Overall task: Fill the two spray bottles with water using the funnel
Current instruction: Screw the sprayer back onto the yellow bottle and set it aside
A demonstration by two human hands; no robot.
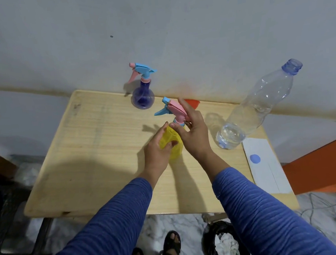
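A yellow spray bottle point(173, 145) with a pink and blue spray head stands at the middle of the wooden table point(95, 155). My left hand point(157, 149) grips its yellow body. My right hand point(192, 133) pinches the pink collar under the spray head. A purple spray bottle point(142, 98) with a blue and pink head stands at the table's far edge by the wall. An orange funnel point(192, 103) lies behind my right hand, mostly hidden. A large clear plastic bottle point(254, 110), uncapped, stands at the right with a little water at its bottom.
A white sheet of paper point(269, 170) with a blue cap point(255, 158) on it lies at the table's right edge. An orange piece of furniture point(328, 164) stands to the right. A black bag point(223, 244) and cables lie on the marble floor.
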